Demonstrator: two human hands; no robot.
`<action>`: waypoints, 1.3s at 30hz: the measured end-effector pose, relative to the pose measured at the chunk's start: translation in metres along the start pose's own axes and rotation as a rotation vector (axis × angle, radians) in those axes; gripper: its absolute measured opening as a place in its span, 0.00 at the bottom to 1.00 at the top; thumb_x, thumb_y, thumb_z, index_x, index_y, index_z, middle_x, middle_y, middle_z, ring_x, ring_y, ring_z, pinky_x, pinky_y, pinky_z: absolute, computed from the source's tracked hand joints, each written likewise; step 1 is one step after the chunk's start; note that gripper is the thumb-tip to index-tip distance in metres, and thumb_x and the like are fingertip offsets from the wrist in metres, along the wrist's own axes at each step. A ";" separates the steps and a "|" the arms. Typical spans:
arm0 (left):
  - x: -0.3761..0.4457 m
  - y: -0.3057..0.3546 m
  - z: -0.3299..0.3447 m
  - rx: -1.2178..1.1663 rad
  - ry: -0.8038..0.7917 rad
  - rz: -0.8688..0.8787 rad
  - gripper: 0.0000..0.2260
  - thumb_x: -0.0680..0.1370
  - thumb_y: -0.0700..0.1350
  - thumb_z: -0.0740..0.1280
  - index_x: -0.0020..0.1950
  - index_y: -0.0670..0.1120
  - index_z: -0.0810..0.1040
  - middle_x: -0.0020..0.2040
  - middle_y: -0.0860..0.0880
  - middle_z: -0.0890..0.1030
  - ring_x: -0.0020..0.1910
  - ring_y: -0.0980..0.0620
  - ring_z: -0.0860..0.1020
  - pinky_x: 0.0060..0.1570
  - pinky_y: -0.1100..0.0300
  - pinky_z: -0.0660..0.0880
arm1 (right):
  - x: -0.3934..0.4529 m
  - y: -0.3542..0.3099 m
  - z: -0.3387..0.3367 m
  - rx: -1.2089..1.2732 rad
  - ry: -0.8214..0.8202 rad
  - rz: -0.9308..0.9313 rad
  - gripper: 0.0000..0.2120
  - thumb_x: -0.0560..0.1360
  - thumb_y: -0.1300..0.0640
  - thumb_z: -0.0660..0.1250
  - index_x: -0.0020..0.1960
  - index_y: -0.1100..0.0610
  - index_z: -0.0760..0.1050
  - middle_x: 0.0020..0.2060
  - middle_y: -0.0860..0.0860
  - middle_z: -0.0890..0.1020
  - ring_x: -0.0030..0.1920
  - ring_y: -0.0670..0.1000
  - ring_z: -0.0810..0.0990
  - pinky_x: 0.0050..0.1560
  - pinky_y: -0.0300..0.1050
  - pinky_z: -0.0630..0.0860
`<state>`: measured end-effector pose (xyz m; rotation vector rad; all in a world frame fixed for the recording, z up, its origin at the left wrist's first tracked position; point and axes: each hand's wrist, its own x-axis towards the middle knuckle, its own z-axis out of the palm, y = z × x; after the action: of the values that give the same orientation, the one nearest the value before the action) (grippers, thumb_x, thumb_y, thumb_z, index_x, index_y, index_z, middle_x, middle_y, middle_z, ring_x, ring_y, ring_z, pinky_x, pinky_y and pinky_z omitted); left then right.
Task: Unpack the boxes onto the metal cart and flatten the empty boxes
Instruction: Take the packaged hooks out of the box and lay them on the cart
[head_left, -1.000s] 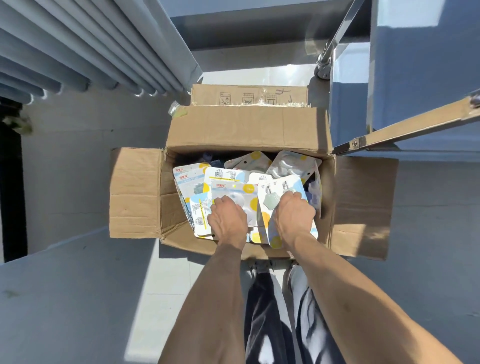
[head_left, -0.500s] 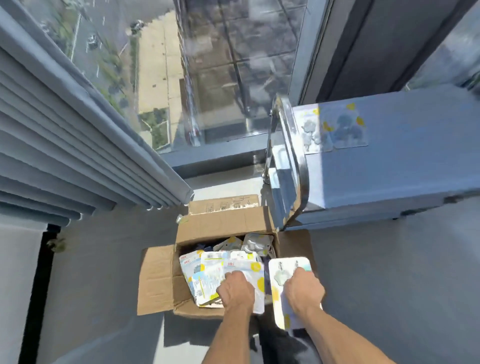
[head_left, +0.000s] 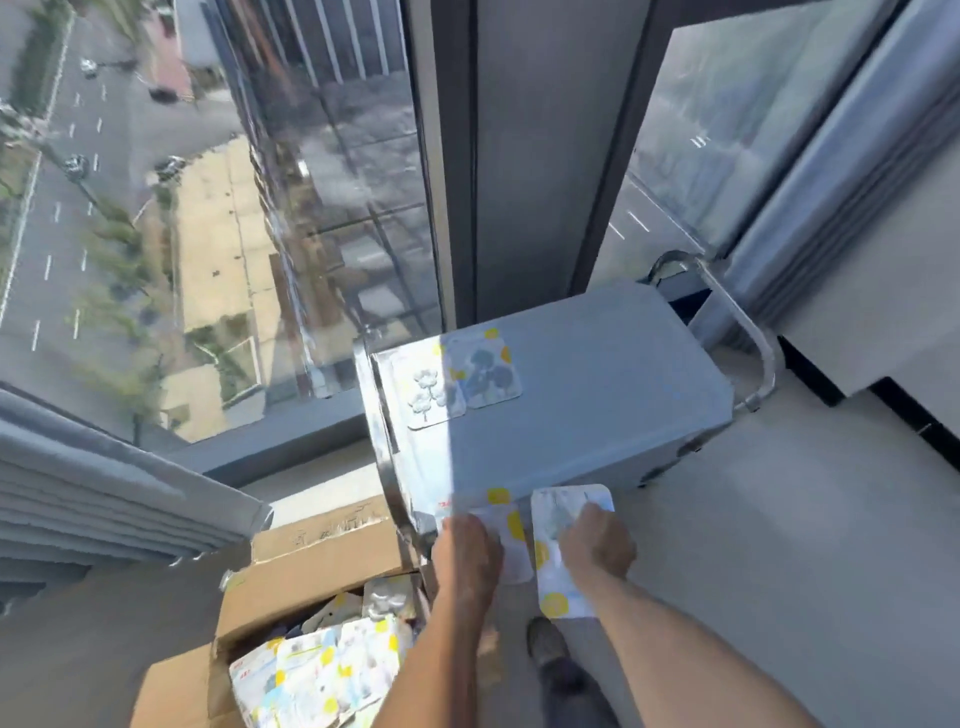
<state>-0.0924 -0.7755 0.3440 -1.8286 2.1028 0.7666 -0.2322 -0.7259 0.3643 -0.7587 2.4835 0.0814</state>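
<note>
Left hand (head_left: 467, 558) grasping one blister pack (head_left: 506, 535), right hand (head_left: 597, 545) grasping another pack (head_left: 563, 519). Cart (head_left: 597, 405) top straight ahead, just past both; two packs (head_left: 462, 382) already lying there. Long axes pointing away. Box (head_left: 311, 571) down-left, far from emptied.

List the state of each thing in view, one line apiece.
Cardboard box: flaps open, still holding many packets.
Left hand: grips a packet, raised near the cart's edge.
Right hand: grips another packet, also off the cart.
Metal cart: top bears two packets lying flat side by side.
Blinds: partly raised over the window.
</note>
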 end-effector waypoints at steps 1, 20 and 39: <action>0.020 0.013 -0.001 -0.009 0.033 -0.005 0.13 0.78 0.46 0.62 0.54 0.41 0.82 0.54 0.42 0.83 0.54 0.44 0.81 0.51 0.54 0.77 | 0.023 -0.002 -0.007 0.006 0.007 -0.020 0.11 0.77 0.59 0.60 0.57 0.55 0.78 0.55 0.53 0.82 0.56 0.54 0.82 0.50 0.43 0.76; 0.207 0.028 0.032 0.126 0.102 -0.426 0.15 0.81 0.48 0.61 0.64 0.42 0.71 0.59 0.42 0.74 0.55 0.42 0.77 0.40 0.54 0.70 | 0.193 -0.104 0.023 -0.025 -0.042 -0.342 0.11 0.77 0.59 0.62 0.57 0.59 0.77 0.57 0.57 0.81 0.57 0.59 0.80 0.53 0.48 0.75; 0.101 -0.002 0.035 -0.073 0.170 -0.140 0.06 0.77 0.40 0.60 0.52 0.42 0.74 0.46 0.40 0.79 0.43 0.37 0.79 0.36 0.53 0.68 | 0.130 -0.083 0.041 -0.141 -0.089 -0.337 0.14 0.78 0.58 0.63 0.63 0.58 0.72 0.57 0.58 0.78 0.57 0.59 0.79 0.52 0.50 0.74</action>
<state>-0.1145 -0.8419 0.2623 -2.1225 2.0423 0.6833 -0.2589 -0.8522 0.2705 -1.1958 2.2507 0.1642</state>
